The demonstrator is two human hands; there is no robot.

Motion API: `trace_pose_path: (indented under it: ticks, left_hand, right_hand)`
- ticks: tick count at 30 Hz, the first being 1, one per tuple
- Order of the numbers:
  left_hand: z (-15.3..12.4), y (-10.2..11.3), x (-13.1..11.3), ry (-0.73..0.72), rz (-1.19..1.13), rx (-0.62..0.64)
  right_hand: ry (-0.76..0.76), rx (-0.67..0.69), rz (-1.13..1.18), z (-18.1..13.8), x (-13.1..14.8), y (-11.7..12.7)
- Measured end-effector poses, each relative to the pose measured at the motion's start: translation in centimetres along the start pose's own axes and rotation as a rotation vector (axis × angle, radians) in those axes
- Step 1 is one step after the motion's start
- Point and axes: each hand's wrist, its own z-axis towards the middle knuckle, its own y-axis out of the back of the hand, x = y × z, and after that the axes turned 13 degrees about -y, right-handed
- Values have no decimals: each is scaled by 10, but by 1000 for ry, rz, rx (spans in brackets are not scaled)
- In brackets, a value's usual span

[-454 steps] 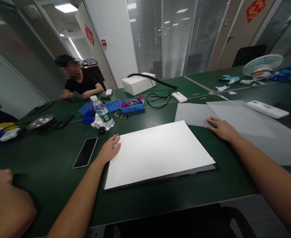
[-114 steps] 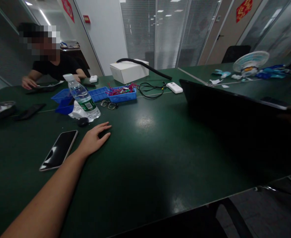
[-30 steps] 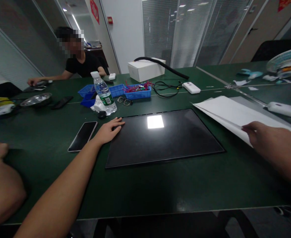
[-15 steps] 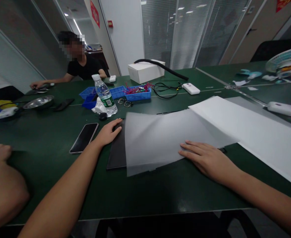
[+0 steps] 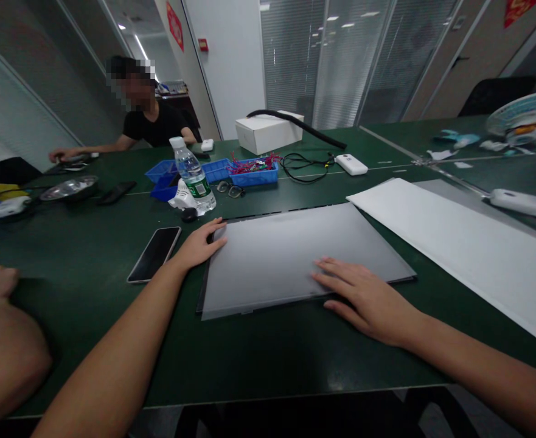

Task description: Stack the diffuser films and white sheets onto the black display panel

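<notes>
A translucent sheet (image 5: 268,255) lies almost flat over a thin dark panel (image 5: 200,298), whose edges show at the left and along the back. The sheet's front left corner overhangs the panel a little. At the far left corner rests my left hand (image 5: 202,243), fingers apart, touching the edge of the panel and sheet. My right hand (image 5: 363,298) is spread over the sheet's front edge, right of its middle, fingertips on or just above the surface. Neither hand grips anything.
White sheets (image 5: 468,249) lie to the right, near a power strip (image 5: 523,201). A phone (image 5: 154,254), water bottle (image 5: 194,176) and blue trays (image 5: 254,174) stand left and behind. Another person's arm (image 5: 7,347) rests at the left; a person (image 5: 153,125) sits across the table.
The translucent sheet, bowed up before, has come down flat and shifted left over the dark panel. My right hand has moved slightly left with it; my left hand has barely moved.
</notes>
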Motion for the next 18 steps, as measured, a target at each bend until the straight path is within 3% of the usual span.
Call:
trace_pose_path:
  ticks: [2, 5, 9, 12, 18]
  left_hand:
    - [1, -1, 2, 14, 12, -11]
    - [1, -3, 6, 51, 30, -34]
    - [2, -3, 6, 75, 25, -24]
    - [2, -2, 4, 77, 19, 0]
    - [3, -1, 1, 95, 47, 30]
  right_hand:
    - [-132, -41, -24, -5, -32, 5]
    - [-523, -7, -203, -19, -101, 15]
    - [-850, 56, -304, -46, -176, 29]
    - [-936, 152, -300, -63, -200, 36]
    - [-1083, 196, -334, -69, -211, 45]
